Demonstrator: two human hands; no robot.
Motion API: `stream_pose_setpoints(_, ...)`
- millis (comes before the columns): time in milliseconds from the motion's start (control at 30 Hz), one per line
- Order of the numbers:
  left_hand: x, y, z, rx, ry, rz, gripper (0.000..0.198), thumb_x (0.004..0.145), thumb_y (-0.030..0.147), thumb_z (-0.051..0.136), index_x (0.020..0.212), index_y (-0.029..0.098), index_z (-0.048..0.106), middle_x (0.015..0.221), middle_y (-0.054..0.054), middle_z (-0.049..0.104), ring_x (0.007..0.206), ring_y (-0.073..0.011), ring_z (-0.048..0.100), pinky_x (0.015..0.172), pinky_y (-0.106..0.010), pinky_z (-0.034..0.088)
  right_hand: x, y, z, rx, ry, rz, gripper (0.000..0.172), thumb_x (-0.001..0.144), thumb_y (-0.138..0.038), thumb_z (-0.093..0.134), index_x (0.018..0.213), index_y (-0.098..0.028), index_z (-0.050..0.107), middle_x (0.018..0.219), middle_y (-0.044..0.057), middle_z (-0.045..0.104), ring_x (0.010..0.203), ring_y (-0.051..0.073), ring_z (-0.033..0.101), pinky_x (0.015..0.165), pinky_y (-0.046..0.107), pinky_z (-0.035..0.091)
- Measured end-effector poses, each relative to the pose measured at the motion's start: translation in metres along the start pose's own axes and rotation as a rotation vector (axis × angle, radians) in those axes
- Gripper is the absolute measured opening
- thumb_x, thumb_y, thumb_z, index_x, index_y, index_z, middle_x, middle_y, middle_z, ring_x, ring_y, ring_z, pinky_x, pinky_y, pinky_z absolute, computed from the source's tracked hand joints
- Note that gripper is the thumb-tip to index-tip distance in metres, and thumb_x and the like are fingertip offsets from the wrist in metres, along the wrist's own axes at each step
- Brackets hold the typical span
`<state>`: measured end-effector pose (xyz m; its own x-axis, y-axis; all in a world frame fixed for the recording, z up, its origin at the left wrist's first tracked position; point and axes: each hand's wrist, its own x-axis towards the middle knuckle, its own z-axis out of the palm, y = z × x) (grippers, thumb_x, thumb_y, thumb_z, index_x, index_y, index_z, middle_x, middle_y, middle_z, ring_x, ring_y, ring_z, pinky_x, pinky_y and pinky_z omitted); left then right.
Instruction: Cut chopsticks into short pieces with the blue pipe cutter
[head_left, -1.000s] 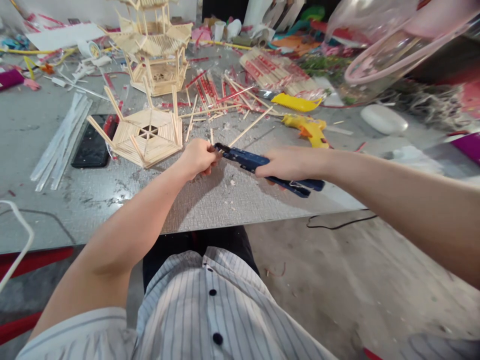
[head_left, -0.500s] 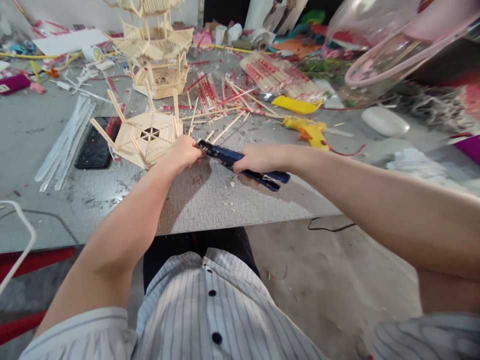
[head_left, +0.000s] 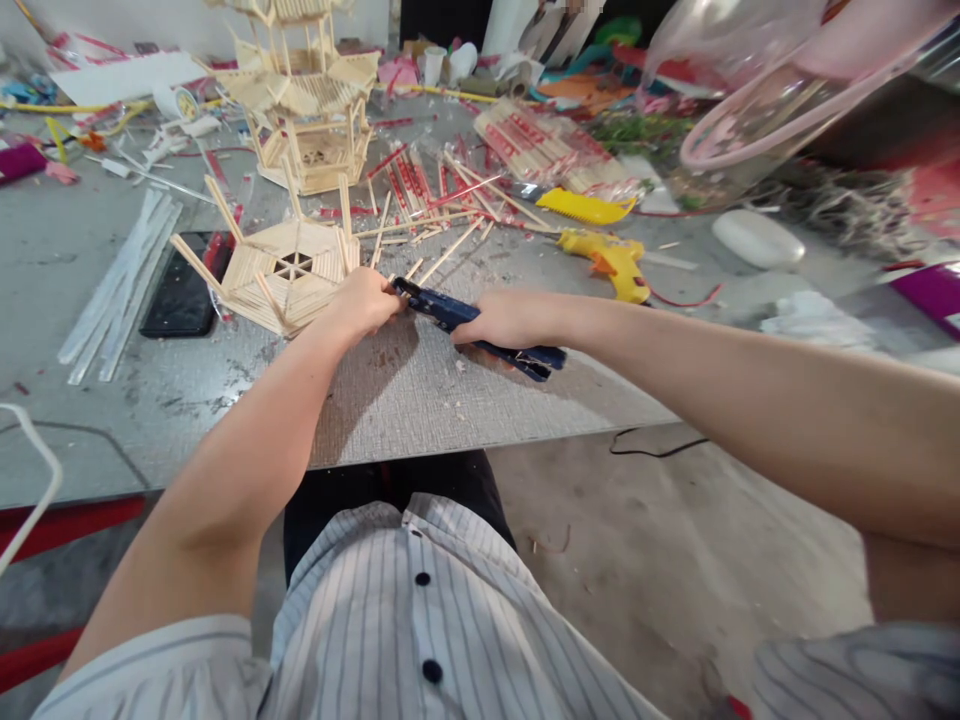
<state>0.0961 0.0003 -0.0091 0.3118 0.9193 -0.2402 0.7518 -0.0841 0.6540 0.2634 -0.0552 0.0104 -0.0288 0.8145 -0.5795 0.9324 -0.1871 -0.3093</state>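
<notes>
My right hand (head_left: 499, 318) is wrapped around a dark blue hand cutter (head_left: 442, 306) with two long handles, which lies slantwise low over the table. Its handle ends stick out below my palm, a small gap between them. At the cutter's tip, my left hand (head_left: 367, 302) is pinched closed; whatever its fingers hold is too small and hidden to make out. Just left of that hand is a six-sided wooden stick platform (head_left: 255, 262) with a spoked opening at its centre and short stick posts standing up around its rim.
Behind stands a tiered stick pagoda (head_left: 315, 150). Loose sticks (head_left: 454, 250) and wrapped chopstick packs (head_left: 525, 140) lie across the middle. A yellow glue gun (head_left: 611, 260) and yellow-handled saw (head_left: 585, 205) are at right. Glue sticks (head_left: 124, 285) and a black phone (head_left: 176, 310) lie at left.
The whole view has shifted slightly, so the table things sit a little further left. Both hands keep the same hold around the cutter and its tip.
</notes>
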Motion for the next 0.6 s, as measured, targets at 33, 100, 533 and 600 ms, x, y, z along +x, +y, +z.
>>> stream_pose_setpoints(33, 0.0001, -0.0006, 0.0, 0.011, 0.001, 0.003, 0.018, 0.072, 0.024, 0.056, 0.057, 0.015, 0.055, 0.041, 0.003, 0.041, 0.036, -0.0077, 0.038, 0.043, -0.023, 0.031, 0.0004, -0.0008, 0.0005, -0.022, 0.012, -0.001, 0.032, 0.076, -0.039, 0.049, 0.054, -0.016, 0.054, 0.052, 0.005, 0.059, 0.043, 0.012, 0.053, 0.051, 0.026, 0.041)
stream_pose_setpoints(100, 0.0005, -0.0018, 0.0008, 0.04, 0.012, 0.011, 0.018, 0.072, 0.026, 0.055, 0.057, 0.016, 0.054, 0.042, 0.003, 0.042, 0.036, -0.0081, 0.039, 0.044, -0.023, 0.033, 0.0006, -0.0026, 0.0011, -0.05, 0.012, -0.009, 0.039, 0.078, -0.044, 0.047, 0.052, -0.016, 0.054, 0.052, 0.005, 0.059, 0.046, 0.012, 0.054, 0.055, 0.026, 0.041)
stream_pose_setpoints(533, 0.003, -0.0036, 0.0039, 0.254, 0.146, 0.083, 0.021, 0.078, 0.031, 0.053, 0.076, 0.015, 0.066, 0.063, -0.005, 0.061, 0.076, -0.0173, 0.058, 0.069, -0.024, 0.041, 0.0028, -0.0051, 0.0062, -0.049, 0.066, 0.027, 0.054, 0.08, -0.057, 0.043, 0.046, -0.017, 0.053, 0.047, 0.007, 0.055, 0.05, 0.014, 0.055, 0.06, 0.027, 0.042)
stream_pose_setpoints(600, 0.0036, -0.0035, 0.0036, 0.259, 0.147, 0.08, 0.021, 0.078, 0.031, 0.053, 0.078, 0.014, 0.066, 0.065, -0.006, 0.062, 0.078, -0.0181, 0.058, 0.07, -0.025, 0.041, 0.0036, -0.0051, 0.0073, -0.03, 0.071, 0.036, 0.054, 0.079, -0.058, 0.044, 0.046, -0.016, 0.054, 0.047, 0.007, 0.055, 0.049, 0.014, 0.054, 0.059, 0.027, 0.042)
